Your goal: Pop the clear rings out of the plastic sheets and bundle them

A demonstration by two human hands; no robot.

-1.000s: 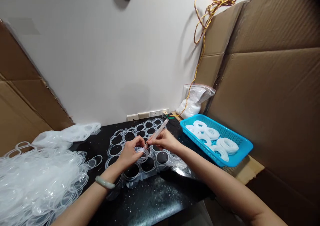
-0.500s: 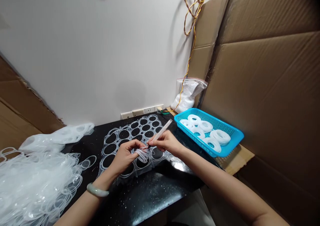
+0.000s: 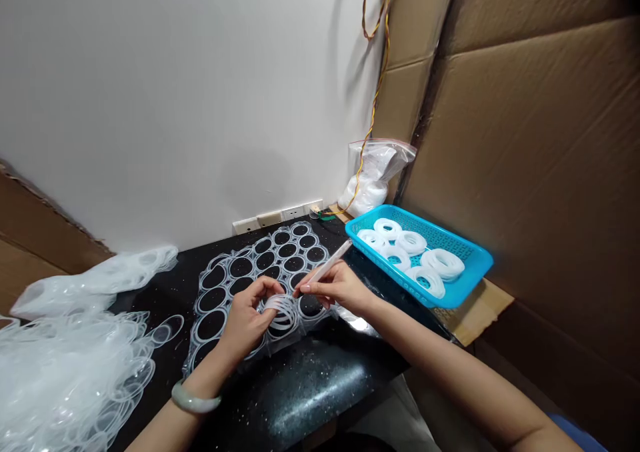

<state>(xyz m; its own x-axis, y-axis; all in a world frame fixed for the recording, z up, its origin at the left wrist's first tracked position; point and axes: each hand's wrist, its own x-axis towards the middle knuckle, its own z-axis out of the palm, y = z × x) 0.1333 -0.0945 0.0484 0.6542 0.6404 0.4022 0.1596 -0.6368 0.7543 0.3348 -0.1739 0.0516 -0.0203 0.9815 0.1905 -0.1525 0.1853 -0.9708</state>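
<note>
A translucent silicone sheet (image 3: 260, 265) full of round cut-outs lies on the black table (image 3: 310, 392). My left hand (image 3: 247, 319), a pale green bangle on its wrist, is closed around a small stack of clear rings (image 3: 281, 311) held over the sheet. My right hand (image 3: 336, 289) pinches a thin white stick tool (image 3: 330, 262), and its tip touches the ring stack.
A blue basket (image 3: 463, 285) with several white ring stacks stands at the right. A heap of emptied clear sheets (image 3: 65, 365) fills the left. A plastic bag (image 3: 373, 179), a wall socket strip (image 3: 277, 217), a hanging twisted cable (image 3: 373, 72) and brown cardboard panels (image 3: 540, 159) surround the table.
The camera has tipped down and shifted, so the scene sits higher in view. My left hand has turned the ring stack slightly; the tool stays at the stack.
</note>
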